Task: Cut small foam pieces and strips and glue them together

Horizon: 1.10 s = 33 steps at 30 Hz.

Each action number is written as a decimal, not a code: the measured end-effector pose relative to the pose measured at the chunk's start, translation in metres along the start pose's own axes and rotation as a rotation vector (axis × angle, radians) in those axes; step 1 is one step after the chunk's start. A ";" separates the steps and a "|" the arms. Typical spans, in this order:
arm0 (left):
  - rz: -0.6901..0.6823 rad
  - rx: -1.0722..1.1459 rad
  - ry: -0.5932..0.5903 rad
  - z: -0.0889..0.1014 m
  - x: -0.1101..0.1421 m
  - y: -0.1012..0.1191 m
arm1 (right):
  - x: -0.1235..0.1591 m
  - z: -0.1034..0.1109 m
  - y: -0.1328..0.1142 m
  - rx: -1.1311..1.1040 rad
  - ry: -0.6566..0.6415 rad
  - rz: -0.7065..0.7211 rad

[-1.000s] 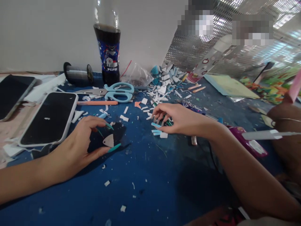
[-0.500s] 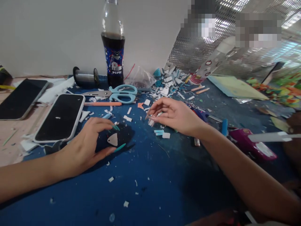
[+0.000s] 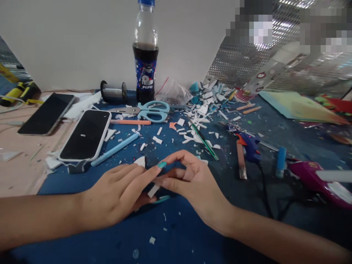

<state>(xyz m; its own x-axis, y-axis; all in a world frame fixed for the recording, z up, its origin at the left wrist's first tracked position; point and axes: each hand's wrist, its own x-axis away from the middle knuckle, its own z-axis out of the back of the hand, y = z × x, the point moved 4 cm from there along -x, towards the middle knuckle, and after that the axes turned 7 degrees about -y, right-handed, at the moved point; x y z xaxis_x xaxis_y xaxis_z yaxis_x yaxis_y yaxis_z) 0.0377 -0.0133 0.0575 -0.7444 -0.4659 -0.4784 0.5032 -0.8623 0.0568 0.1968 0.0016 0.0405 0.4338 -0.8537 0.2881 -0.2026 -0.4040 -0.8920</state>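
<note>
White scrap (image 3: 153,190) lies between left hand (image 3: 118,194) and right hand (image 3: 192,183).

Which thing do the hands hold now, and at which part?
A small white scrap, pinched between the left hand and right hand; the exact part is hidden.

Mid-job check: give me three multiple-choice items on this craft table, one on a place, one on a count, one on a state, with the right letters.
1. Where do the light-blue-handled scissors lie?
A. Just in front of the dark cola bottle
B. On the white-cased phone
C. Under the right hand

2. How many phones lie screen-up at the left?
A. One
B. Two
C. Four

3. How do the hands stand?
A. Far apart
B. Meeting over a small white scrap
C. Lifted off the blue mat

Answers: 1 A, the scissors rest below the bottle's base. 2 B, the white-cased phone and a dark phone. 3 B, the left hand touches the right at the scrap.
</note>
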 end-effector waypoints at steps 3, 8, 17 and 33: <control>0.012 0.007 0.005 0.001 -0.002 -0.001 | -0.003 0.000 0.001 -0.030 -0.002 0.040; 0.036 0.207 -0.018 -0.001 0.001 -0.007 | -0.005 0.001 0.002 0.037 -0.019 0.033; 0.049 0.427 -0.056 0.000 0.009 -0.004 | 0.000 -0.011 -0.010 0.866 -0.271 0.247; 0.195 0.657 -0.088 -0.006 0.017 -0.013 | 0.004 -0.014 -0.009 0.801 -0.479 0.213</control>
<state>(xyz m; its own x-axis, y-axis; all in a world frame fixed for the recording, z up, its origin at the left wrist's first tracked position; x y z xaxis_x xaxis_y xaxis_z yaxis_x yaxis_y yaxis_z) 0.0211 -0.0091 0.0438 -0.7144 -0.6148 -0.3341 0.2814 -0.6896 0.6673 0.1876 -0.0029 0.0546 0.8064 -0.5863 0.0775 0.2650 0.2411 -0.9336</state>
